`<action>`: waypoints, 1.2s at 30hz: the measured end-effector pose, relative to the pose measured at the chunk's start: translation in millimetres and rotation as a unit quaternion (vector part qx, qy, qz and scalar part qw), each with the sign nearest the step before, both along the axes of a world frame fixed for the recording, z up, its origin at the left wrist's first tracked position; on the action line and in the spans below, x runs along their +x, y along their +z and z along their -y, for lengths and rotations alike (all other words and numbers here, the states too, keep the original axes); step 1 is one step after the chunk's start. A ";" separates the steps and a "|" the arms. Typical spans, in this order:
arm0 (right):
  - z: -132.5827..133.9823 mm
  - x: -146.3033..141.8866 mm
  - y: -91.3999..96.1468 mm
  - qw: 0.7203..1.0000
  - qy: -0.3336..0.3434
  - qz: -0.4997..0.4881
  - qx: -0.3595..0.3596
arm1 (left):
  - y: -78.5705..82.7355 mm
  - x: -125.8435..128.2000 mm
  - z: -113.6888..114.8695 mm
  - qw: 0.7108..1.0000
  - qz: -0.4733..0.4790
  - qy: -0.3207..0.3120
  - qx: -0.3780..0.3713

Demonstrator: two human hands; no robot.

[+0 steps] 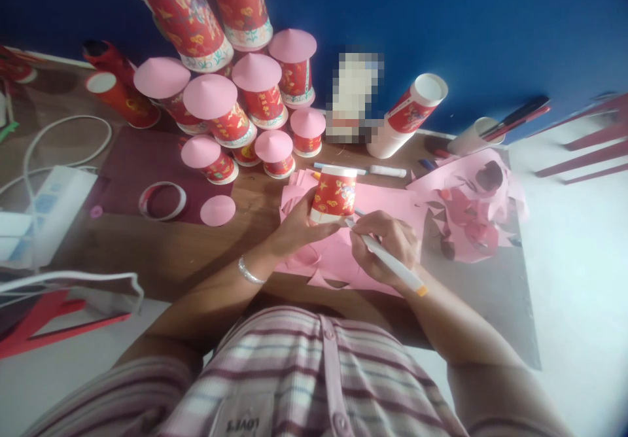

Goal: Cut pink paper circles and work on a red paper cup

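Observation:
My left hand (299, 224) is closed around a red paper cup (334, 193) standing upside down on a sheet of pink paper (387, 208). A silver bracelet circles that wrist. My right hand (385, 244) grips a white marker pen (387, 257) with an orange end. The pen's tip touches the paper at the cup's base. The pink sheet has round holes cut out of it. It lies on the brown floor mat in front of my knees.
Several red cups with pink cone lids (258, 90) are stacked at the back against the blue wall. A loose pink disc (218, 210), a tape roll (162, 200), a power strip (53, 211), pink scraps (471, 208), and pens (366, 169) lie around.

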State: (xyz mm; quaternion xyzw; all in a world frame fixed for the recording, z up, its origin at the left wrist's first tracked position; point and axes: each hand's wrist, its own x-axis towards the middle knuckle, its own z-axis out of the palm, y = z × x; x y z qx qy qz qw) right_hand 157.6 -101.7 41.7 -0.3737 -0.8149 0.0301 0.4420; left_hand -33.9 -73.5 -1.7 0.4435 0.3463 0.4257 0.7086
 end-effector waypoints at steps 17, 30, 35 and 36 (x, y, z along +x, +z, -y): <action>0.0 0.8 0.0 1.000 0.012 -0.020 0.002 | 5.5 -0.4 0.1 1.000 -0.025 0.009 0.005; -1.2 -0.6 0.8 1.000 0.018 -0.021 0.014 | -0.6 -0.5 -1.9 1.000 -0.015 0.001 0.014; -0.6 -0.3 1.0 1.000 0.008 -0.006 0.009 | -0.8 -0.9 -2.0 1.000 -0.018 -0.005 0.024; -0.6 -0.2 1.0 1.000 0.010 -0.006 0.010 | -0.4 -0.9 -1.8 0.999 -0.019 -0.005 0.025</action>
